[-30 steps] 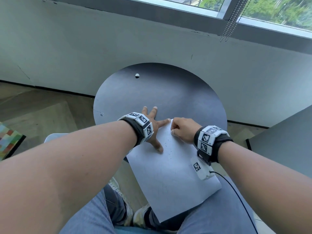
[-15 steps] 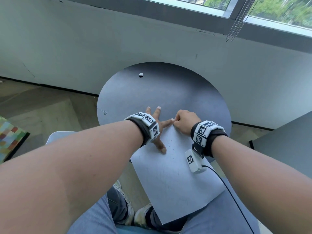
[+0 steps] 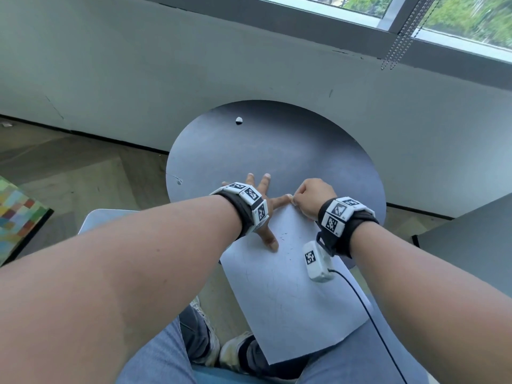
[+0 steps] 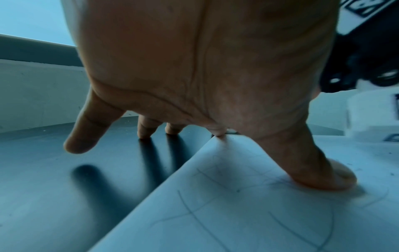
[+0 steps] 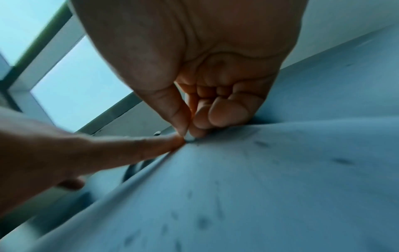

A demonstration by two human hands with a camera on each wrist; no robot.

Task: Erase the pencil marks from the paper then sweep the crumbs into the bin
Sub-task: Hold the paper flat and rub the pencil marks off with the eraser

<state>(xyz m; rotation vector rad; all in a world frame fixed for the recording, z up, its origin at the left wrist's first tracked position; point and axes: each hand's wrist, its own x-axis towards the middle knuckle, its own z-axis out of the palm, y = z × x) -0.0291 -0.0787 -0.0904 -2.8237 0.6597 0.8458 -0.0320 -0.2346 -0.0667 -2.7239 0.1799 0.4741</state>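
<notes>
A white paper with faint pencil lines lies on the near part of a round dark table and hangs off it over my lap. My left hand is spread flat; its thumb and index finger press on the paper, and the other fingers rest on the table. My right hand pinches a small pale eraser against the paper's far corner, right beside the left index fingertip. Dark crumbs dot the paper. I see no bin.
A small white lump sits at the far left of the table. A second grey tabletop stands to the right, a white seat and a multicoloured panel to the left. A grey wall under a window is behind.
My right hand has slid with the eraser up the paper to its far corner, meeting the left index fingertip. The left hand has stayed pressed in place.
</notes>
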